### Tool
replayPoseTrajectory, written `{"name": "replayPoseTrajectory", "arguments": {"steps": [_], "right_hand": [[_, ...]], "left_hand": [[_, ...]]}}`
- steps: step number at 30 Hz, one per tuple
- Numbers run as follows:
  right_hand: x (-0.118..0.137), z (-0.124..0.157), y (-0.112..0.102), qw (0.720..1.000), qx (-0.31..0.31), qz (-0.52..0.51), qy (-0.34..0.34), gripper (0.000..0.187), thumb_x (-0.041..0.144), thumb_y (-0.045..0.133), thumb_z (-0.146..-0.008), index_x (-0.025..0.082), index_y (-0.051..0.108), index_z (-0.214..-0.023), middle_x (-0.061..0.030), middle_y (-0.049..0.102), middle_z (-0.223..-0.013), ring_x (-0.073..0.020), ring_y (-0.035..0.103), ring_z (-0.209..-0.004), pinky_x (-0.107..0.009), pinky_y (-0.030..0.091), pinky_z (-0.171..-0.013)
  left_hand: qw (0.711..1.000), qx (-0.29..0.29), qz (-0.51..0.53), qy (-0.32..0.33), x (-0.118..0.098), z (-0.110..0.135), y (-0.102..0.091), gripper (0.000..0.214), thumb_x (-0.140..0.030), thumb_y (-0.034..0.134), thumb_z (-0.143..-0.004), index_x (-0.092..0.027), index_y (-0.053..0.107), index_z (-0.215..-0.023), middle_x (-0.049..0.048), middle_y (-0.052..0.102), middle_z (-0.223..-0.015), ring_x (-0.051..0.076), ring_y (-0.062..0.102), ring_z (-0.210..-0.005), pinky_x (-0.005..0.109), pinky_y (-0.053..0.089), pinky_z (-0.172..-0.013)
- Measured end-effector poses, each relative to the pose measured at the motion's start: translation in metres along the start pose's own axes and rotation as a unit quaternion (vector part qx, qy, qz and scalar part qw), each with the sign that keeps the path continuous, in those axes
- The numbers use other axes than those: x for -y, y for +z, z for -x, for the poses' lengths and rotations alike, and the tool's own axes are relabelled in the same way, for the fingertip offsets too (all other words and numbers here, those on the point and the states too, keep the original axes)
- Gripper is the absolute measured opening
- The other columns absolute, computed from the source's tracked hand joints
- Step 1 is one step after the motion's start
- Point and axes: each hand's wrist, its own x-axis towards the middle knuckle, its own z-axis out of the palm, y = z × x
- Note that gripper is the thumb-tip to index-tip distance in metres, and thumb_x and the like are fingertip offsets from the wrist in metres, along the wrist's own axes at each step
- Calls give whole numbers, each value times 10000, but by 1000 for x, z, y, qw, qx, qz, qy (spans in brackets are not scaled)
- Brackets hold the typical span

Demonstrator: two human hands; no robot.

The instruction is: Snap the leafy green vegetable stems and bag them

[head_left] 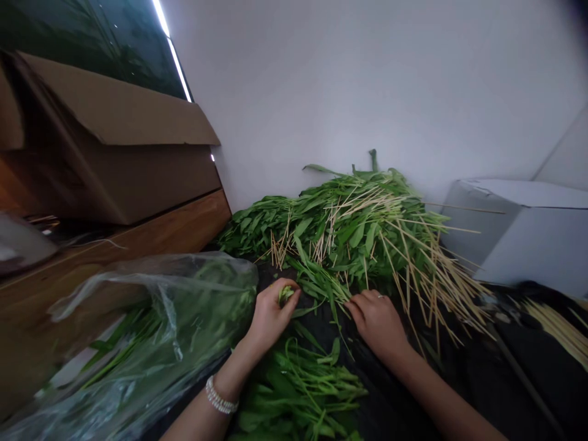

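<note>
My left hand (272, 312) is curled shut around a small bunch of green leafy stems (285, 294); a beaded bracelet (219, 398) sits on that wrist. My right hand (376, 318), with a ring on one finger, is closed and pinches green stems (328, 288) at the near edge of a big heap of leafy greens threaded on thin wooden skewers (362, 233). Both hands rest on a dark cloth (404, 392). A smaller pile of loose green stems (298, 386) lies just in front of me, between my forearms.
A clear plastic bag of greens (156, 331) lies at the left. Behind it are a wooden ledge (138, 239) and a cardboard box (114, 147). A white box (519, 226) stands at the right, with loose skewers (560, 327) near it. A white wall backs the heap.
</note>
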Motion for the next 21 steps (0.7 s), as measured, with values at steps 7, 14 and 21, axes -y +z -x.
{"name": "replayPoseTrajectory", "arguments": {"steps": [7, 14, 21], "right_hand": [[-2, 0, 8, 999, -39, -11, 23, 138, 180, 510, -862, 210, 566, -739, -35, 616, -769, -210, 550, -809, -316, 336, -700], [-13, -1, -1, 976, -170, -89, 99, 213, 313, 332, -976, 196, 508, -999, -61, 641, -861, -195, 575, -724, -310, 396, -668], [0, 2, -8, 980, -180, -82, 8, 195, 252, 360, -969, 193, 540, -923, -60, 633, -821, -205, 565, -757, -338, 382, -738]], "left_hand": [[1000, 7, -6, 12, 2, 1, 2, 53, -227, 564, -872, -199, 610, -870, -6, 661, -806, 128, 613, -729, 228, 455, -701], [1000, 25, -15, 12, 2, 3, 2, 94, -262, 537, -890, -200, 606, -877, 6, 655, -808, 144, 618, -747, 250, 467, -727], [999, -26, -18, -9, -2, 3, -1, 149, -259, 541, -888, -206, 614, -1006, 22, 685, -908, 153, 635, -796, 254, 475, -753]]}}
